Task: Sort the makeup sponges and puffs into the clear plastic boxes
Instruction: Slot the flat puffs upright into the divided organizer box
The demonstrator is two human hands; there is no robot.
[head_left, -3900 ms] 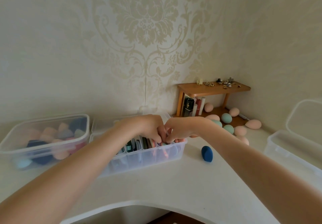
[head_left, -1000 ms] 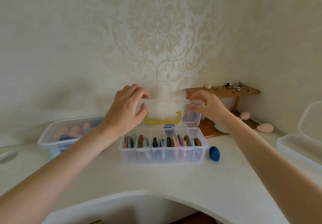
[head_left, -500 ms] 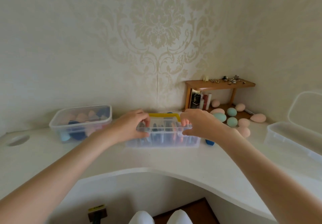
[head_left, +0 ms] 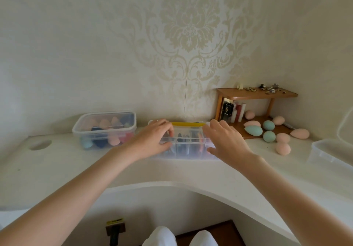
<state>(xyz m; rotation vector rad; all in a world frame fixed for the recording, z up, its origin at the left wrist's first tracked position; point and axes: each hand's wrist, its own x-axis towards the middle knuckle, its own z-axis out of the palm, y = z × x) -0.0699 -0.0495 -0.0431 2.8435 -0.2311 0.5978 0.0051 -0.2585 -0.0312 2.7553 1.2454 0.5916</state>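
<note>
A clear compartment box [head_left: 188,144] with a yellow handle stands mid-desk, lid down, flat puffs upright inside. My left hand [head_left: 152,140] grips its left end, fingers over the lid and thumb at the front. My right hand [head_left: 227,142] lies over its right end, thumb against the front wall. To the left, a clear box [head_left: 76,129] holds several pink, blue and teal sponges. Loose pink sponges [head_left: 282,148] and teal sponges [head_left: 253,130] lie at the right by the shelf.
A small wooden shelf [head_left: 256,93] with trinkets on top and tubes beneath stands in the right corner. An empty clear box [head_left: 328,154] with its lid raised sits at the far right. The desk edge [head_left: 172,183] curves inward; a round hole [head_left: 40,144] is at left.
The compartment box's lid, held up a second ago, is now down on the box. Both hands have come down with it onto its ends. The view has pulled back and tilted down.
</note>
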